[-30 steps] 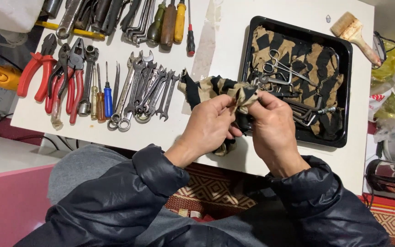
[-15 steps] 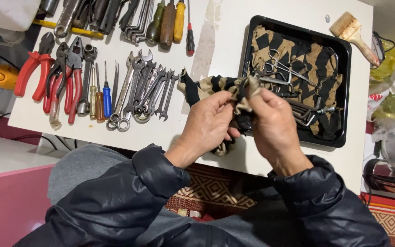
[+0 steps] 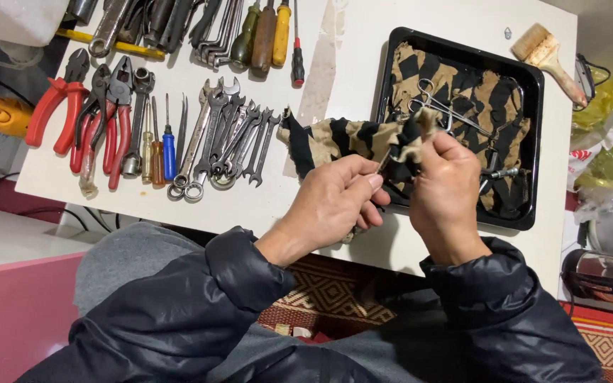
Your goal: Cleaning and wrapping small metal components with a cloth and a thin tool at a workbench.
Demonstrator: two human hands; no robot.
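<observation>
Fingers [image 3: 374, 186] of both hands pinch the striped cloth [image 3: 335, 138].

A flat white counter [image 3: 335, 50] carries everything here. Along its far left edge lie screwdrivers with green, brown and yellow handles [image 3: 264, 32], beside a small red-and-black screwdriver [image 3: 296, 50]. Nearer the front left sit red-handled pliers [image 3: 58, 99], then a short blue-handled screwdriver [image 3: 169, 142], then a fanned row of steel combination spanners [image 3: 228, 135] (their ring ends overlapping). A rectangular black plastic tray [image 3: 533, 142] rests on the right half of the counter, lined with tan-and-black patterned cloth. Past the tray's far right corner lies a wooden-handled paintbrush with pale bristles [image 3: 548, 57]. A striped tan-and-black rag [image 3: 328, 138] trails across the counter between the spanners and the tray.
</observation>
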